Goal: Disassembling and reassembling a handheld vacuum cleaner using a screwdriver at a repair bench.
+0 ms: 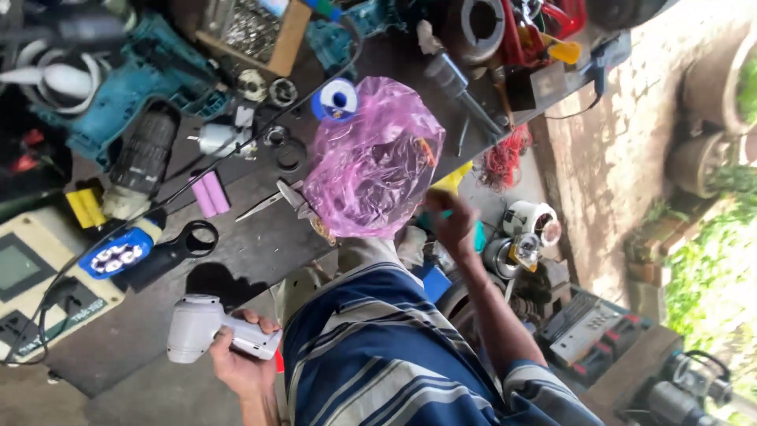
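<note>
My left hand (240, 367) grips the handle of a white pistol-shaped tool (197, 323) low at the near edge of the dark workbench (260, 244). My right hand (456, 225) reaches forward and holds the lower edge of a crumpled pink plastic bag (371, 166), which is raised above the bench. The hand is blurred, with something teal just by its fingers. What the bag contains cannot be made out. My blue striped shirt fills the bottom centre.
On the bench lie a teal power drill (150, 79), two purple battery cells (210, 193), scissors (272, 201), a blue battery holder (116, 254), a blue-and-white tape roll (337, 100) and a beige meter box (39, 276). Red wire (505, 162) hangs off the far edge.
</note>
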